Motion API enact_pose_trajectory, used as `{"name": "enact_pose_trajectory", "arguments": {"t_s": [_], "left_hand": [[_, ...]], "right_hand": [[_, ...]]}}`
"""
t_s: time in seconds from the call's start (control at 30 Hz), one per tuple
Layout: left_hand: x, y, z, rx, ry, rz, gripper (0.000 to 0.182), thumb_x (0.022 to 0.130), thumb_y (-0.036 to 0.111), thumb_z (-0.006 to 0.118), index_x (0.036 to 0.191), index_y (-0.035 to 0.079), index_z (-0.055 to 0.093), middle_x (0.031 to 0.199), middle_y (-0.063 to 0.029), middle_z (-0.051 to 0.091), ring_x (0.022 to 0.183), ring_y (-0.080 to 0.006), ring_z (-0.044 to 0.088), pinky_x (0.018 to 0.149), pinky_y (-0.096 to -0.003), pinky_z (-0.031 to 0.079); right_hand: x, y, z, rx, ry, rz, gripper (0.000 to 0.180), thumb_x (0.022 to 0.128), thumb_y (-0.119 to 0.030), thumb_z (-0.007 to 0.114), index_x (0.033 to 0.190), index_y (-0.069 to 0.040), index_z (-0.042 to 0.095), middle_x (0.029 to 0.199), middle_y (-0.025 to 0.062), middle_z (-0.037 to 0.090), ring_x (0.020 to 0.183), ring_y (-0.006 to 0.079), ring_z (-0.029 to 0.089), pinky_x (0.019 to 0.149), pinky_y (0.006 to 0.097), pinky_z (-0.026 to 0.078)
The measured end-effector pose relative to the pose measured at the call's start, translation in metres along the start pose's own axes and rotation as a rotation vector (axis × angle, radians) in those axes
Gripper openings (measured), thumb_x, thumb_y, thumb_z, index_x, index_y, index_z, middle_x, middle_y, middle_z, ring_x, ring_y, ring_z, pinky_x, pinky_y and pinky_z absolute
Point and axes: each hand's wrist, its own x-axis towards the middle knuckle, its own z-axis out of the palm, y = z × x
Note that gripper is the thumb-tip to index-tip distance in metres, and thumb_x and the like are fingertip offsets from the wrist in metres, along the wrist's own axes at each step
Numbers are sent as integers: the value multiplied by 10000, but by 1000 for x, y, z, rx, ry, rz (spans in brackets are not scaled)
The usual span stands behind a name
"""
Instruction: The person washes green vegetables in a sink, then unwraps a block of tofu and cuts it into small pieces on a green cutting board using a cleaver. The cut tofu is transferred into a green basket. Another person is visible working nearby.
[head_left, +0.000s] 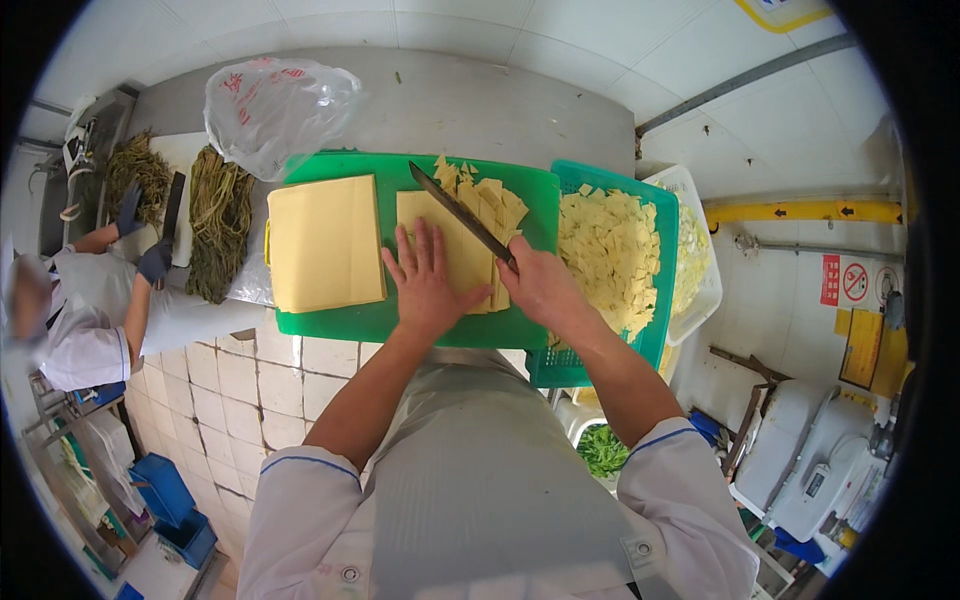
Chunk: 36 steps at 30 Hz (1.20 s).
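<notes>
My left hand (429, 289) lies flat, fingers spread, on a stack of pale yellow tofu sheets (420, 214) on a green cutting board (337, 324). My right hand (540, 281) grips the handle of a long dark-bladed knife (461, 213), whose blade slants up and left over the stack. Cut strips and small pieces (491, 202) lie under and to the right of the blade. A second, uncut stack of sheets (324, 244) sits on the board's left part. Right of the board, a teal plastic basket (666, 262) holds many cut pieces (607, 255).
A crumpled clear plastic bag (281, 112) lies behind the board. At left, a co-worker's gloved hands (155, 261) hold a knife (173, 210) near dark stringy vegetables (219, 225). A white basket (705, 289) stands beyond the teal one; leafy greens (602, 450) are below.
</notes>
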Motion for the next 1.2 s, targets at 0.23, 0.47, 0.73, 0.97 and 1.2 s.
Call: {"name": "enact_pose_trajectory", "arguments": {"t_s": [0.23, 0.47, 0.73, 0.97, 1.2], "left_hand": [[0, -5, 4, -50, -34, 30, 1344, 780, 817, 729, 1710, -31, 256, 1801, -273, 141, 1662, -522, 65, 1287, -735, 28], [3, -3, 8, 43, -99, 30, 1365, 783, 911, 636, 1696, -46, 299, 1785, -319, 157, 1656, -540, 83, 1274, -739, 87], [3, -5, 7, 74, -99, 48, 1378, 743, 934, 641, 1676, -38, 351, 1770, -320, 212, 1645, -538, 151, 1250, -740, 162], [1, 0, 1, 61, -42, 30, 1366, 752, 894, 682, 1694, -23, 312, 1788, -303, 161, 1656, -525, 103, 1258, -735, 147], [2, 4, -4, 96, -141, -1, 1389, 773, 879, 680, 1728, -13, 210, 1809, -282, 99, 1675, -495, 29, 1284, -713, 97]], "right_hand": [[17, -3, 14, -93, -69, 54, 276, 1068, -256, 594, 1069, 7, 509, 821, 301, 704, 808, 529, 687, 721, 636, 532], [39, 4, 37, -200, -63, 85, 279, 1067, -271, 600, 1074, -8, 508, 817, 294, 713, 758, 517, 702, 679, 630, 553], [72, 9, 90, -179, 72, 64, 286, 1064, -297, 620, 1063, -26, 528, 811, 284, 721, 753, 510, 713, 661, 606, 570], [78, 0, 71, -148, 62, -20, 295, 1063, -297, 621, 1085, -13, 545, 845, 290, 728, 791, 511, 721, 694, 610, 573], [36, -30, -6, -161, -175, 60, 345, 1071, -318, 610, 1170, 10, 564, 940, 297, 745, 920, 511, 722, 801, 603, 573]]}}
